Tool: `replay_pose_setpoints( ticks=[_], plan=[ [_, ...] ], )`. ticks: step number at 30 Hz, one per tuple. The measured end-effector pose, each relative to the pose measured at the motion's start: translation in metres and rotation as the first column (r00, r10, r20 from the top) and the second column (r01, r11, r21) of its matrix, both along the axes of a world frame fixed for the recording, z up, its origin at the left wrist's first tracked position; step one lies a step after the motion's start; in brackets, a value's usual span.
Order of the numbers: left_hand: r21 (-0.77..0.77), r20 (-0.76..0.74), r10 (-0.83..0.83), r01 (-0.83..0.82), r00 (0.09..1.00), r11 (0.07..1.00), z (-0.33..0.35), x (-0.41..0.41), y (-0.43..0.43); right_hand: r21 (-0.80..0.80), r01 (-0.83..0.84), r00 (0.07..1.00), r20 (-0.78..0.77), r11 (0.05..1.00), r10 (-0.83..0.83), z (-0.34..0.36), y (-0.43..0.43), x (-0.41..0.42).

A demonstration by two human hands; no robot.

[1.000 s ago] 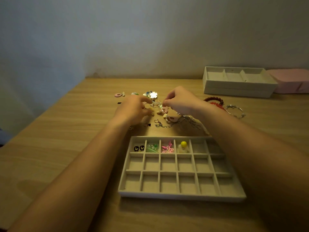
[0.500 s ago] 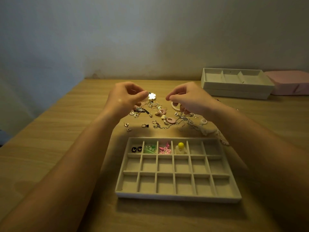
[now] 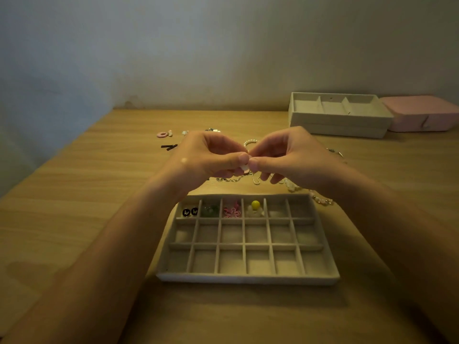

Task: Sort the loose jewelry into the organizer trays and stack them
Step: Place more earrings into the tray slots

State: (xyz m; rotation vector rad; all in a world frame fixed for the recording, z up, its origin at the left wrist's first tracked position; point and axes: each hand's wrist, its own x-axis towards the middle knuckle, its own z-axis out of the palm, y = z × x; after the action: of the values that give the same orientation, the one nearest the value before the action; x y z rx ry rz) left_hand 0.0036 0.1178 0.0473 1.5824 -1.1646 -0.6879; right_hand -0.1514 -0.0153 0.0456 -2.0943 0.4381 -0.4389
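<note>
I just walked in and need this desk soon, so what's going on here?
A person is sorting jewelry. The left hand and right hand together pinch a small pale piece above the loose jewelry on the table. The gridded tray in front holds pieces in at least four cells of its far row; its two nearer rows look bare. Another tray and a pink box sit far right.

Left of the shallow grey felt grid tray (image 3: 248, 278) we have a broad stretch of light wooden tabletop (image 3: 74, 219) to pass over. Beyond the tray, scattered loose jewelry (image 3: 228, 180) lies under our left hand (image 3: 208, 155) and right hand (image 3: 288, 155), which meet pinching a small pale piece (image 3: 244, 168). Stacked grey felt trays (image 3: 337, 122) and a flat pink case (image 3: 422, 117) stand at the far right, by the wall.
</note>
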Motion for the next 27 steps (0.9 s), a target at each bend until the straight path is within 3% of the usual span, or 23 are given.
replay_pose_setpoints(
  ticks=[6, 9, 14, 27],
  plan=[
    [0.083, 0.011, -0.069, 0.068, 0.998, 0.994, -0.005, -0.002, 0.002, 0.099, -0.039, 0.999, -0.014, 0.994, 0.04, -0.013, 0.002, -0.009],
    [0.095, 0.058, -0.044, 0.039, 0.997, 0.995, -0.011, -0.003, 0.002, -0.026, -0.022, 0.999, -0.031, 0.999, 0.021, -0.015, -0.003, -0.01],
    [0.097, 0.216, -0.035, 0.014, 0.976, 0.995, -0.015, -0.007, 0.005, -0.29, -0.133, 0.97, -0.235, 0.948, 0.064, -0.017, -0.003, -0.012],
    [0.106, 0.365, -0.012, -0.029, 0.931, 0.994, -0.02, -0.01, 0.006, -0.47, -0.098, 0.948, -0.313, 0.877, -0.061, -0.025, 0.016, -0.01]
  ],
)
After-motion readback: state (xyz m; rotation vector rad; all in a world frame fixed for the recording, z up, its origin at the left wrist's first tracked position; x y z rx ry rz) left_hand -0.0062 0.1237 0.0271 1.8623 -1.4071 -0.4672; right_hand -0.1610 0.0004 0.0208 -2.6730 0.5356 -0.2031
